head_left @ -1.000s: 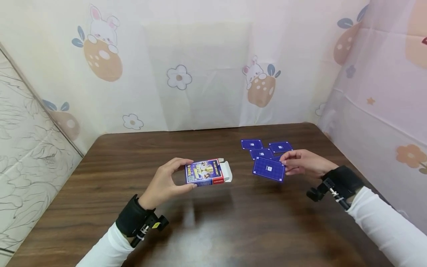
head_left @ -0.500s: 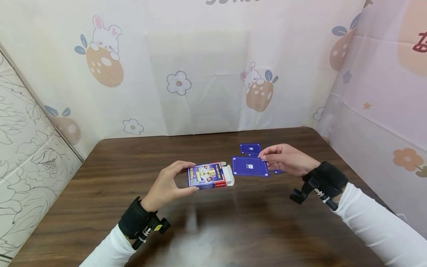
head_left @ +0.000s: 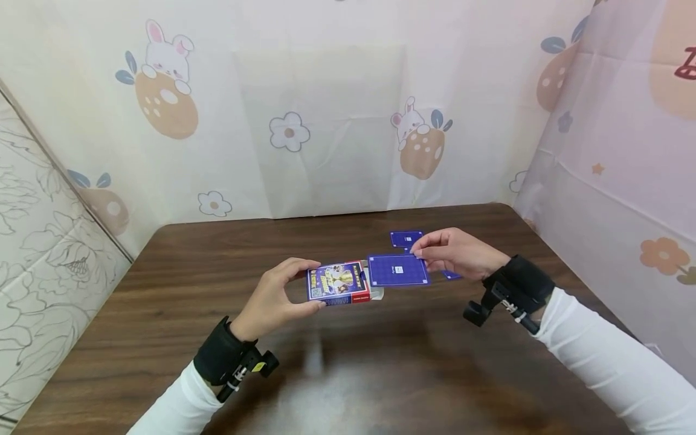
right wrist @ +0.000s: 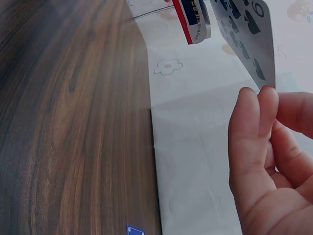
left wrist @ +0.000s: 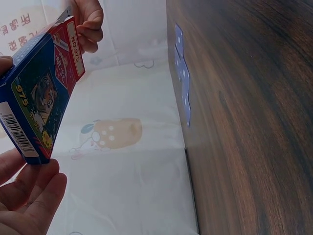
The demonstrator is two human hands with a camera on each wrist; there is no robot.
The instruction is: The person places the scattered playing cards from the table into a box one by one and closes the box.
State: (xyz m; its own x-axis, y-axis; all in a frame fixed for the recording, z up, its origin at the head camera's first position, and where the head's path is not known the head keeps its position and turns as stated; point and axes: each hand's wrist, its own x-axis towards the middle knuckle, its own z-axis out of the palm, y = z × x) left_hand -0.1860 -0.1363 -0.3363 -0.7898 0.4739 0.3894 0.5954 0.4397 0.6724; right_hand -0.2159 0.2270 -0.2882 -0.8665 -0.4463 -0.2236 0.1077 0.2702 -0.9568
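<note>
My left hand (head_left: pixel 280 297) grips a blue and red card box (head_left: pixel 336 283) by its two long edges, held above the table. The open end, with a white flap (head_left: pixel 377 293), points right; the left wrist view shows a tiger picture on the box (left wrist: pixel 41 95). Between thumb and fingers, my right hand (head_left: pixel 462 252) pinches one playing card (head_left: pixel 399 271) by its right end. Its blue back faces up, and its left edge overlaps the box's open end; whether it is inside cannot be told. In the right wrist view the card's underside (right wrist: pixel 247 34) shows spades.
Several blue-backed cards lie face down on the brown wooden table (head_left: pixel 217 266) behind my right hand, one of them a card (head_left: pixel 406 239) at the back. A patterned cloth (head_left: pixel 326 121) hangs along the table's back edge. Another cloth (head_left: pixel 614 181) hangs on the right.
My right hand has lifted the card off the group and carried it left, up to the box's open end. The left hand with the box has barely moved.
</note>
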